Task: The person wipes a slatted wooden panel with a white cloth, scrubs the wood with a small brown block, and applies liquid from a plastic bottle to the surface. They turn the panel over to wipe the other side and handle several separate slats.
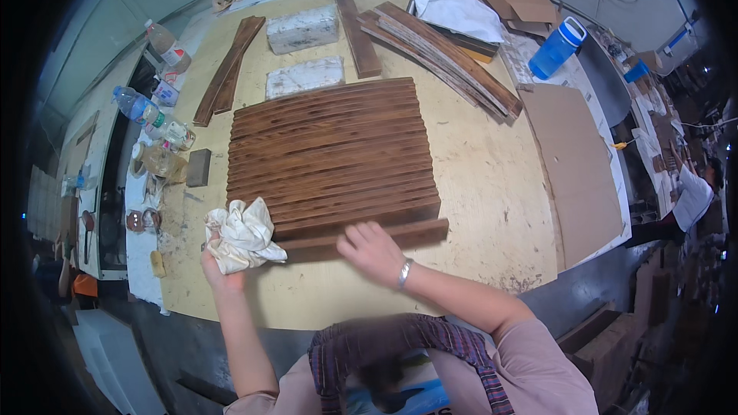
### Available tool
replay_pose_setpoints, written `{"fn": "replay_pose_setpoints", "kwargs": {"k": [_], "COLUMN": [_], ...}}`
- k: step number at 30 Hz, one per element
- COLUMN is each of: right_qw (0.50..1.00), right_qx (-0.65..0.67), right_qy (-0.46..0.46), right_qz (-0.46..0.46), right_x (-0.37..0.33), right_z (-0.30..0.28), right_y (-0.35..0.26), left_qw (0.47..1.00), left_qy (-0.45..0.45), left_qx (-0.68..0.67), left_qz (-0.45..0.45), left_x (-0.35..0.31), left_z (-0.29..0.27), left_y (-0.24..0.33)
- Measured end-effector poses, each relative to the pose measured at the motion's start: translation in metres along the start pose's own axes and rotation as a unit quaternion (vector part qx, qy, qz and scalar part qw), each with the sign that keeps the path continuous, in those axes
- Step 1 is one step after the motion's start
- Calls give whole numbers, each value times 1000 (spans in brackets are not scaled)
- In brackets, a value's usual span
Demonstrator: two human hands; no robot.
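Note:
A brown wooden strip (419, 234) lies crosswise along the near side of a stack of stained, ridged wooden strips (330, 150). My left hand (223, 273) is closed on a crumpled white cloth (244, 234) at the strip's left end, and the cloth covers that end and most of my fingers. Whether those fingers also grip the wood is hidden. Curled over the strip near its middle is my right hand (369, 252), closed on it, with a silvery bracelet at the wrist.
Two white-wrapped blocks (304, 29) stand beyond the stack, with loose boards (229, 69) and more planks (446, 54) around them. Bottles (146, 107) and a grey block (198, 167) line the left. Rightward are a blue bottle (555, 50) and flat cardboard (580, 169).

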State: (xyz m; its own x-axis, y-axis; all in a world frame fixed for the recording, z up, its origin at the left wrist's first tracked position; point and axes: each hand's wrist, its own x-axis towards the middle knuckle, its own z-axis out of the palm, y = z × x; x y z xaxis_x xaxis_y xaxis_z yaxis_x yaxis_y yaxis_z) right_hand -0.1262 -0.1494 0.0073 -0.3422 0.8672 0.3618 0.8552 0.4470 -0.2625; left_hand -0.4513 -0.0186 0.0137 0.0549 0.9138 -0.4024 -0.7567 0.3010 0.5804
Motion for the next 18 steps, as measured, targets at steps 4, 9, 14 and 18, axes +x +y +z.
{"fn": "replay_pose_setpoints", "kwargs": {"k": [4,9,14,18], "right_qw": [995,974,968,970], "right_qx": [-28,-18,-9,-13], "right_qy": [-68,-162,-189,-182], "right_qz": [64,156,165,161], "right_x": [18,31,32,31], "right_z": [4,-18,-14,-12], "right_y": [28,42,40,43], "left_qw": [997,801,386,398], "left_qy": [-63,-151,-202,35], "left_qx": [30,542,836,834], "left_qz": [-31,205,334,381], "left_x": [-1,-33,-14,19], "left_z": [42,135,66,-36], "left_y": [-13,-100,-147,-43]}}
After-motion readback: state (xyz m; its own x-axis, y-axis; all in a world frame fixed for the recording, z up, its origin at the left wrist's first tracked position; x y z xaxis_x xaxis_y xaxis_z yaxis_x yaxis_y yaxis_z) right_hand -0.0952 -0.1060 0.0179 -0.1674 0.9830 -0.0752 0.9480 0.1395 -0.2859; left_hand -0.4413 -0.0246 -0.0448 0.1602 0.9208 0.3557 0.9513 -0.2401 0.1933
